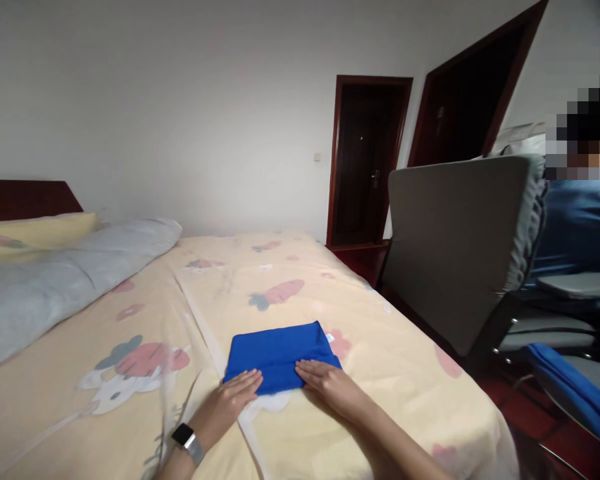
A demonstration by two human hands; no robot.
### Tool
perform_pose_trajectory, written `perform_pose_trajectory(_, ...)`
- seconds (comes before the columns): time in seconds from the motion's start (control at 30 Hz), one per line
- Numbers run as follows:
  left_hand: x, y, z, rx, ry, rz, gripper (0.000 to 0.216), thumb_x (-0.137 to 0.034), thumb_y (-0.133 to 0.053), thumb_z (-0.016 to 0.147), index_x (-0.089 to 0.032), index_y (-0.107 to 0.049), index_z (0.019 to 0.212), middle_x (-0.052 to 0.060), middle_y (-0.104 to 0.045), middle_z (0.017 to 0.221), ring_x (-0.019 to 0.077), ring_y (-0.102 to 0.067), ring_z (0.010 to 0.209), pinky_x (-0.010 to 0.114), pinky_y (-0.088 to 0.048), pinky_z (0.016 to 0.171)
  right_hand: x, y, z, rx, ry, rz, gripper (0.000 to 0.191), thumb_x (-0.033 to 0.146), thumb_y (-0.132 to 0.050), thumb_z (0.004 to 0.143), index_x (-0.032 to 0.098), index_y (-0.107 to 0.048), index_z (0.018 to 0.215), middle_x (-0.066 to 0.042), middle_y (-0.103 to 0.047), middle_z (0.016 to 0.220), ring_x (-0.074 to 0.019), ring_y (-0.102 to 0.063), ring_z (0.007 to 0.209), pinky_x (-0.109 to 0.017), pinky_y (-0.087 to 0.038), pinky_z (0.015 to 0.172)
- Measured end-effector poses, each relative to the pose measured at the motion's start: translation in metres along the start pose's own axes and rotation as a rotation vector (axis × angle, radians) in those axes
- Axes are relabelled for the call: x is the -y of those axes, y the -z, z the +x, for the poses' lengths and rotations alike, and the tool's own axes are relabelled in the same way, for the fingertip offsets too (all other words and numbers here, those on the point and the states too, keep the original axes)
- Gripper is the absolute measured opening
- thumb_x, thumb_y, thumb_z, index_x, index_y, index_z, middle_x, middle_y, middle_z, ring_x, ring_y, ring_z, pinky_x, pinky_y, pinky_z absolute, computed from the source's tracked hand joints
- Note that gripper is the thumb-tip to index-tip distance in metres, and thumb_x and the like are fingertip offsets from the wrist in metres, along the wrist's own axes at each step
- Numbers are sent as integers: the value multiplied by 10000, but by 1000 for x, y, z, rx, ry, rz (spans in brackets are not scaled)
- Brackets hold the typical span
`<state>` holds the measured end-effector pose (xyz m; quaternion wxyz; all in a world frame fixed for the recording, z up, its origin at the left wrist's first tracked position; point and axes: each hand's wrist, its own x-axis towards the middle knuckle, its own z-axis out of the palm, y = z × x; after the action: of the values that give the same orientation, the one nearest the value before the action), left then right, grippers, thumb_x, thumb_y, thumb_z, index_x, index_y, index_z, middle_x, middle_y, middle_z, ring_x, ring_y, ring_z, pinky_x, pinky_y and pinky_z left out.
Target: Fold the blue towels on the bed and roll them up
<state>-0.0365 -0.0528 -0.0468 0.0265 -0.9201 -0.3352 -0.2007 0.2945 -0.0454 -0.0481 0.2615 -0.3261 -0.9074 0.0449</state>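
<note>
A blue cloth (285, 347), folded into a flat rectangle, lies on the patterned bedsheet (280, 440). My left hand (237, 395) rests flat on its near left corner, fingers stretched out. Over its near right part lies my right hand (325, 380), also flat with the fingers extended. Both hands press on top of the cloth without gripping it. A small pale tag shows at the cloth's right edge. On my left wrist is a watch (184, 435).
At the left, a rolled grey quilt (80, 267) and a yellow pillow (40, 233) lie by the headboard (25, 199). To the right stand a grey-covered panel (460, 247), a person in blue (580, 220), and a chair with blue cloth (575, 387).
</note>
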Motion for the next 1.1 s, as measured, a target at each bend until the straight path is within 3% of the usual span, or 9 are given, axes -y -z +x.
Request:
perform_pose_trajectory(0.2, 3, 16, -20, 30, 107, -77, 463, -157, -504, 1006, -363, -587, 1413, -21, -612, 1437, 234, -602, 1304, 404, -487, 1142, -31, 29, -50, -40, -219, 46, 413, 246, -552, 989, 291, -616, 1395, -26, -593, 1426, -268, -587, 1299, -460, -475, 1146)
perform_pose_trajectory(0.33, -2, 22, -21, 21, 123, -93, 419, -147, -532, 996, -345, -653, 1345, -6, -668, 1372, 238, -641, 1258, 413, -506, 1121, -34, 40, -56, 21, -249, 48, 427, 199, -512, 978, 286, -630, 1380, -22, -588, 1429, -265, -582, 1304, -463, -474, 1145)
perform_pose_trajectory(0.53, -21, 23, 8, -91, -44, 90, 354, -257, -508, 1044, -217, -607, 1382, 82, -677, 1367, 227, -630, 1273, 408, -506, 1114, 2, 39, -14, -45, -166, 2, 447, 241, -535, 967, 165, -608, 1402, -129, -574, 1435, -308, -545, 1340, -494, -452, 1151)
perform_pose_trajectory(0.67, -30, -1, 35, -36, -98, 152, 383, -310, -501, 1047, -180, -574, 1400, 124, -646, 1400, 263, -595, 1311, 449, -512, 1106, 37, 13, 25, -7, -63, 35, 463, 219, -576, 967, 136, -582, 1423, -139, -559, 1446, -307, -553, 1332, -465, -424, 1175)
perform_pose_trajectory(0.77, -28, -17, 41, -17, -100, 133, 363, -277, -513, 1039, -183, -596, 1380, 123, -672, 1366, 275, -622, 1280, 453, -532, 1090, 48, -5, 36, 17, -41, 42, 497, 207, -619, 954, 162, -558, 1445, -105, -547, 1462, -302, -564, 1321, -440, -440, 1165)
perform_pose_trajectory(0.93, -11, -15, 22, -28, -85, 80, 382, -240, -476, 1054, -234, -560, 1427, 73, -658, 1393, 234, -615, 1290, 419, -526, 1102, 27, -13, 19, -31, -47, 43, 462, 166, -592, 969, 215, -582, 1428, -64, -569, 1444, -266, -579, 1309, -399, -432, 1179)
perform_pose_trajectory(1.1, 3, -2, 0, -12, -4, 17, 377, -226, -495, 1044, -272, -589, 1406, 38, -654, 1397, 206, -631, 1271, 393, -524, 1104, -11, 10, -23, -63, -98, -1, 438, 162, -587, 965, 208, -609, 1401, -94, -605, 1408, -283, -606, 1277, -455, -481, 1139)
